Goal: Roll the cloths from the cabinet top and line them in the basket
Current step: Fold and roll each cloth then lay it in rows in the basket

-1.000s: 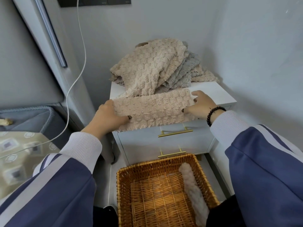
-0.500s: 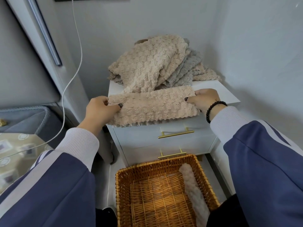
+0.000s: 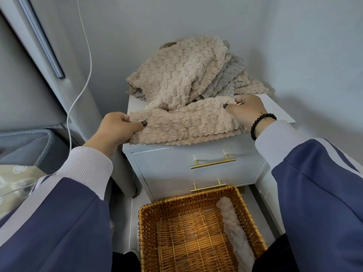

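Note:
A beige bobbled cloth (image 3: pixel 186 122), partly rolled, lies along the front edge of the white cabinet top (image 3: pixel 275 108). My left hand (image 3: pixel 115 128) grips its left end, thumb on top. My right hand (image 3: pixel 247 108) pinches its right end. Behind it a heap of beige and grey cloths (image 3: pixel 188 71) is stacked against the wall. On the floor below stands a wicker basket (image 3: pixel 149 222) with one rolled pale cloth (image 3: pixel 233 220) along its right side.
The cabinet has two drawers with gold handles (image 3: pixel 213 163). Walls close in behind and to the right. A white cable (image 3: pixel 86 61) hangs at the left beside a grey padded headboard (image 3: pixel 29 91) and the bed's corner.
Both hands have rolled the cloth away from me, so it is narrower and thicker than before. My right hand moved up toward the back of the cabinet top.

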